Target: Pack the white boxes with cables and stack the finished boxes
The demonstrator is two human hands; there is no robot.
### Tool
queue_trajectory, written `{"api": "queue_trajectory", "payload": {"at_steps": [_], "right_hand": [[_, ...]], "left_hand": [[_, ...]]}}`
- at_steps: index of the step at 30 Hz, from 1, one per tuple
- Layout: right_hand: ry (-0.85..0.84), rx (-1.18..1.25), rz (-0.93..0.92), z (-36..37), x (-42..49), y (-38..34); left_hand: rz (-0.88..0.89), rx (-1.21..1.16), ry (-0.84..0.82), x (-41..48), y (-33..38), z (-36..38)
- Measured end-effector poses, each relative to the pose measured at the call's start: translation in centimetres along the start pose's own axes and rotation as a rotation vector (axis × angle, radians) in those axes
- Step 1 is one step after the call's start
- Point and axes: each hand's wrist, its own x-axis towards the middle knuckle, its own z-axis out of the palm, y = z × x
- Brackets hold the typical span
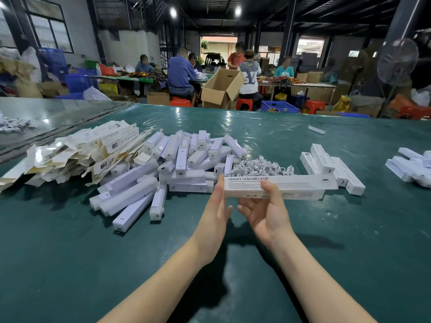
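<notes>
Head view: right hand (pixel 268 213) is pinching one SMART SENSOR LAMP box (pixel 298 185) near its left end, thumb on top, and the rest is sticking out rightward. Left hand (pixel 215 206), fingers straight, is pressing that end. One cable pile (pixel 261 167) is lying behind, with roughly four finished boxes (pixel 331 166) to the right.

A dark green glossy surface (pixel 233 141) fills the near view. Beyond its far edge an open cardboard box (pixel 221 89) stands tilted, with a smaller carton (pixel 158 98) on the floor to its left. Red stools (pixel 244 104) and a blue crate (pixel 278 106) sit near it. Several people work at far tables; one in a blue shirt (pixel 180 73) sits, one in red (pixel 236 58) stands. A pedestal fan (pixel 397 61) stands far right, a window (pixel 50 31) is far left, and two ceiling lights (pixel 173 12) glow overhead.
</notes>
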Motion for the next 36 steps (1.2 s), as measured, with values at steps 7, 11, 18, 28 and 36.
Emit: {"api": "queue_trajectory", "payload": {"at_steps": [7, 11, 18, 28, 36], "right_hand": [[0.310, -0.942, -0.783, -1.0, 0.3, -1.7], [0.148, -1.831, -0.942, -1.6, 0.1, -1.3], [-0.266, -2.206, -0.481, -0.3, 0.4, 1.1], [-0.375, -2.166, -0.451, -0.6, 0.9, 0.5], [-0.179, -1.993, -0.620, -1.3, 1.1, 0.0]], "left_hand": [[-0.067, 0.850, 0.202, 1.6, -0.4, -1.6], [0.238, 1.063, 0.379, 1.8, 0.8, -3.7], [0.154, 1.198, 0.589, 5.4, 4.4, -8.5], [-0.222, 1.978, 0.502, 11.0, 3.9, -9.1], [0.137, 0.619, 0.635, 8.2, 4.3, -8.1]]}}
